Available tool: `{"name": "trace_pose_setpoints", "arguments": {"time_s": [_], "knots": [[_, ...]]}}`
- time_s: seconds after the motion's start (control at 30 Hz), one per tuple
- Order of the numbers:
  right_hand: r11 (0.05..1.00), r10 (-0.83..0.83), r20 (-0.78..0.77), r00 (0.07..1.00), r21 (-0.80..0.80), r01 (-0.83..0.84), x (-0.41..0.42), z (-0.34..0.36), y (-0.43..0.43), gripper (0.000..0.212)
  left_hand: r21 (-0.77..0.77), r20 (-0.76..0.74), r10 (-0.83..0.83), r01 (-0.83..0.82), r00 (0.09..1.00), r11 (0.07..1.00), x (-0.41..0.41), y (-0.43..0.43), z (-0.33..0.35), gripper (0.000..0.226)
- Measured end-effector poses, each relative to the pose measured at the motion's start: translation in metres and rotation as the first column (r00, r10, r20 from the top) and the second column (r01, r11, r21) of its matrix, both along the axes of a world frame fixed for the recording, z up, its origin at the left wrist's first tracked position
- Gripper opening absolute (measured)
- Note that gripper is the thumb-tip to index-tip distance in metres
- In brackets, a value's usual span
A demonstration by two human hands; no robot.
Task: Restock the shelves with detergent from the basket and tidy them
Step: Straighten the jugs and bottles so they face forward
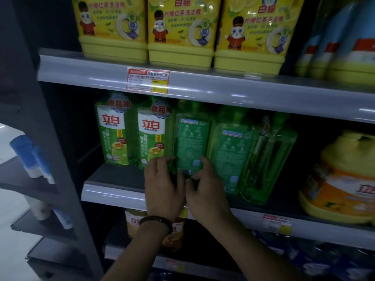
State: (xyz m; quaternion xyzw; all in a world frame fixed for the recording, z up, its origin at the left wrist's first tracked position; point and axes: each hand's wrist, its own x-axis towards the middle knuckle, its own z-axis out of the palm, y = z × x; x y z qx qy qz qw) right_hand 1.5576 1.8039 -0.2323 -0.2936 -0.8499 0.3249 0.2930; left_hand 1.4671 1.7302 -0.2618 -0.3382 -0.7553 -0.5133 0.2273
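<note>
both hands meet low on one green detergent bottle (191, 138), which stands upright on the middle shelf (113, 194) with its back label facing out. the left hand (164, 185), a dark bracelet (156, 220) on its wrist, curls its fingers round the bottle's lower left edge. the right hand (205, 191) pinches the lower right edge between thumb and forefinger. just left of the left hand stand two green bottles (155, 136) with their front labels outward. right of the right hand is another back-facing bottle (229, 151), then a leaning bottle (267, 159) turned side-on. on the shelf above the hands sit yellow detergent tubs (180, 27). far to the right stands an orange and yellow jug (341, 179).
</note>
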Motion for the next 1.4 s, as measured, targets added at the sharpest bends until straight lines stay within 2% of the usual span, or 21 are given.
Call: {"name": "trace_pose_setpoints", "arguments": {"time_s": [0.1,0.23,0.43,0.53,0.63,0.73,0.83,1.0,1.13,1.17,1.2,1.27,1.33,1.4], "knots": [[0.999,0.006,0.001,1.000,-0.048,-0.006,0.001,-0.003,0.001,0.078,-0.001,0.037,0.032,-0.032,0.999,1.000,0.002,0.012,0.000,0.042],[0.987,-0.073,0.003,0.997,-0.142,0.072,-0.011,-0.002,0.004,0.099,-0.052,0.111,0.138,-0.133,0.984,0.990,0.002,0.021,0.001,0.051],[0.978,-0.115,0.031,0.993,-0.174,0.118,-0.017,0.000,0.020,0.109,-0.152,0.097,0.191,-0.175,0.977,0.973,0.003,0.024,-0.001,0.052],[0.972,-0.061,0.051,0.997,-0.222,0.071,-0.015,0.005,0.024,0.110,-0.195,0.074,0.195,-0.178,0.978,0.965,0.003,0.025,-0.003,0.054],[0.941,-0.003,0.003,1.000,-0.339,0.004,-0.016,0.011,0.028,0.115,-0.188,0.063,0.189,-0.174,0.980,0.967,0.003,0.024,-0.005,0.055],[0.844,0.065,-0.101,0.993,-0.525,-0.108,-0.009,0.019,0.028,0.115,-0.190,0.055,0.169,-0.156,0.984,0.969,0.001,0.022,-0.007,0.056],[0.783,0.094,-0.176,0.980,-0.594,-0.182,0.004,0.027,0.025,0.114,-0.196,0.080,0.146,-0.128,0.986,0.972,-0.002,0.020,-0.008,0.060],[0.835,0.164,-0.159,0.974,-0.503,-0.223,0.022,0.018,0.014,0.110,-0.212,0.101,0.076,-0.053,0.992,0.976,-0.003,0.016,-0.006,0.070],[0.856,0.421,-0.082,0.903,-0.293,-0.426,0.041,0.016,-0.011,0.090,-0.186,0.081,0.002,0.013,0.997,0.982,0.000,0.010,-0.007,0.074],[0.868,0.430,-0.063,0.900,-0.244,-0.432,0.043,0.017,-0.016,0.083,-0.156,0.089,-0.013,0.027,0.996,0.987,0.001,0.008,-0.007,0.074],[0.901,0.373,-0.077,0.924,-0.208,-0.381,0.043,0.018,-0.016,0.075,-0.133,0.097,-0.025,0.038,0.995,0.990,0.002,0.006,-0.006,0.073],[0.966,0.158,-0.155,0.975,-0.180,-0.185,0.043,0.020,-0.005,0.060,-0.112,0.097,-0.033,0.044,0.995,0.993,0.004,0.003,-0.004,0.073],[0.972,0.058,-0.155,0.986,-0.216,-0.091,0.044,0.023,0.008,0.068,-0.117,0.085,-0.024,0.034,0.996,0.992,0.007,0.002,-0.003,0.074],[0.955,0.080,-0.115,0.990,-0.276,-0.109,0.042,0.025,0.015,0.081,-0.133,0.075,-0.012,0.022,0.997,0.991,0.009,0.004,-0.003,0.080]]}}
